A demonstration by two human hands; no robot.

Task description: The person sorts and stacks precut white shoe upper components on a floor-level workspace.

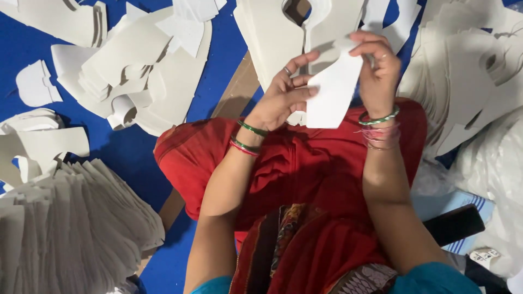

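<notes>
I hold a white cut-out card piece point(332, 92) between both hands above my red-clothed lap point(316, 174). My left hand point(283, 95) grips its left edge with thumb and fingers; a ring is on one finger and green and red bangles circle the wrist. My right hand point(378, 71) pinches the card's upper right edge from above, with several bangles on that wrist. The card is curved at the top and hangs roughly upright.
Piles of similar white card cut-outs lie on a blue floor sheet point(223, 49): a fanned stack point(71, 223) at the lower left, loose pieces point(136, 65) at the upper left, stacks point(272, 38) ahead and more pieces point(468, 71) at the right. A dark flat object point(455, 223) lies at the right.
</notes>
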